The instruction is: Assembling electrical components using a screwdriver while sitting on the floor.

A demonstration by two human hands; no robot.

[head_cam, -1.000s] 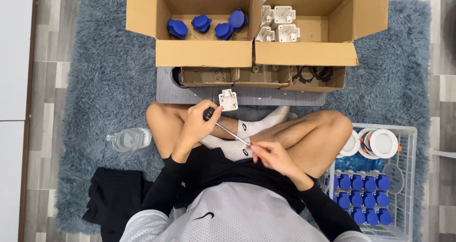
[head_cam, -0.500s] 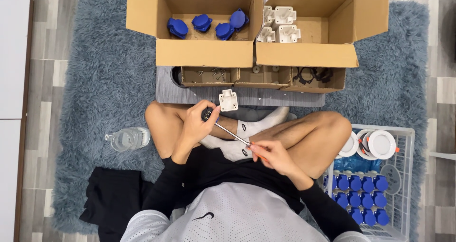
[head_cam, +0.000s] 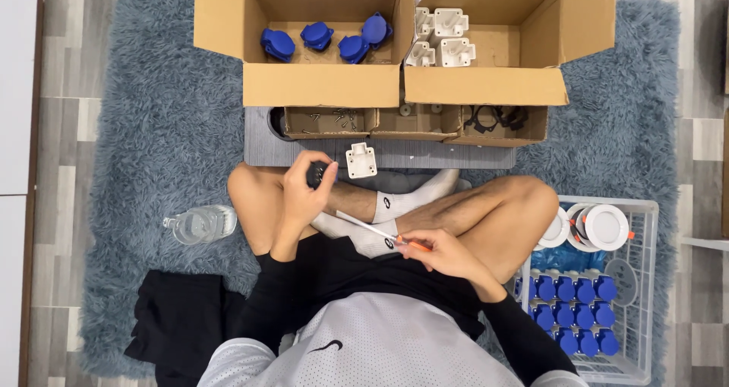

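I sit cross-legged on a blue shaggy rug. My left hand (head_cam: 302, 192) grips a small dark part (head_cam: 315, 176) above my left knee. My right hand (head_cam: 444, 254) holds a screwdriver (head_cam: 380, 230) by its orange handle, and the thin shaft points up and left toward the dark part. A white square plastic base (head_cam: 361, 160) lies on the grey board (head_cam: 425, 155) just beyond my left hand, untouched.
Two open cardboard boxes stand ahead: blue caps (head_cam: 326, 39) in the left one, white bases (head_cam: 444, 37) in the right. Small trays hold screws (head_cam: 334, 119) and black rings (head_cam: 493, 117). A wire basket (head_cam: 642, 281) with blue parts is at right. A water bottle (head_cam: 201, 224) and black cloth (head_cam: 178, 322) lie at left.
Nothing clear has changed; both hands keep the same pose with the dark part and the screwdriver.
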